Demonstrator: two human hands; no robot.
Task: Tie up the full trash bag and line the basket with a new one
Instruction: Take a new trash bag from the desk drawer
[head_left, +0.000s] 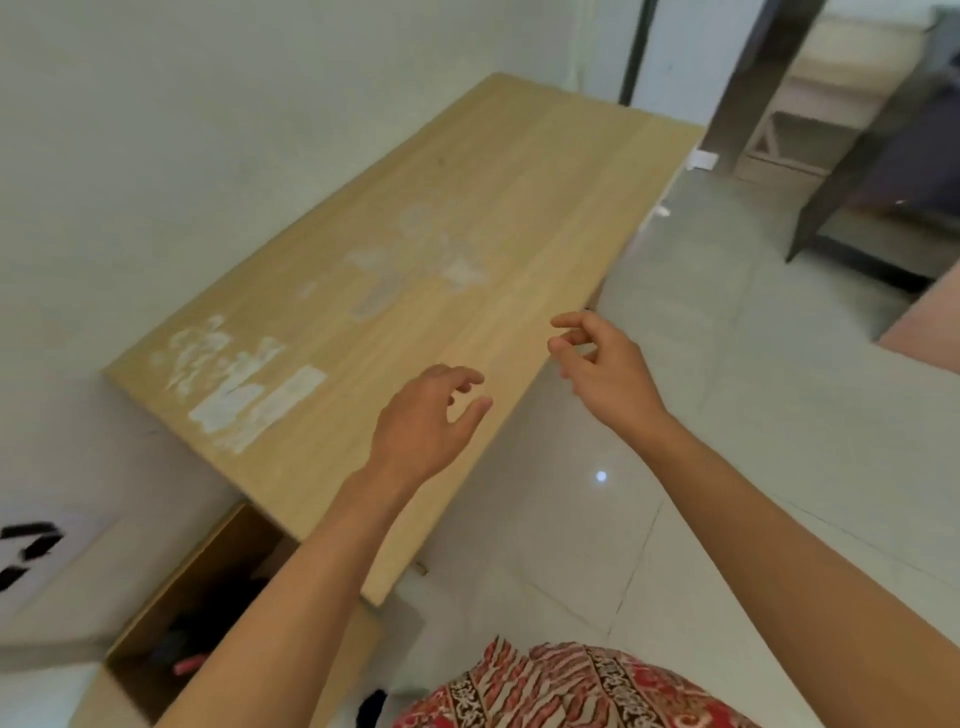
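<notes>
Two empty hands: left hand (421, 421), right hand (602, 364).

Matt pale wood tabletop (519, 208) with white residue patches, glossy tiled floor (675, 415), brown cardboard box (156, 649)

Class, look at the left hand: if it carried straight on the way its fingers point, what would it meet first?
Probably the wooden tabletop: the left hand hovers over its near edge, fingers aimed across the bare board. Height above it is unclear.

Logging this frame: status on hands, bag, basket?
Left hand and right hand open, holding nothing, over wooden table. No trash bag or basket in view. Nothing in the way.
</notes>
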